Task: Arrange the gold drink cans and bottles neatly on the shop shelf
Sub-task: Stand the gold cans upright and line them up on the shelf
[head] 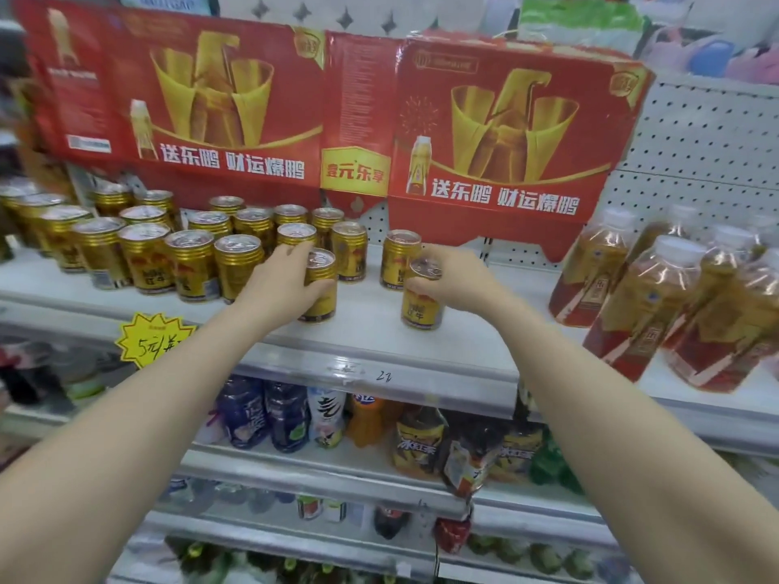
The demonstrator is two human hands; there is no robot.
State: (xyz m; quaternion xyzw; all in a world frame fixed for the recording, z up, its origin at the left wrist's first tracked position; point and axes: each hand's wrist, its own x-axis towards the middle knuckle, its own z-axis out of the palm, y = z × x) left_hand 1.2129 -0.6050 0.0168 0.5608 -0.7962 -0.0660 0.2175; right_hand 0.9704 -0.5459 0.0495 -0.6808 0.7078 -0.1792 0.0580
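A can (322, 297) is gripped by the left hand (280, 278), a second can (421, 307) by the right hand (457, 280), likely for lining up.

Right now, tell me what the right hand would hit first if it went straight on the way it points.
Probably the lone gold can standing just behind the held can that the right hand grips; the gap between them is hard to judge from here.
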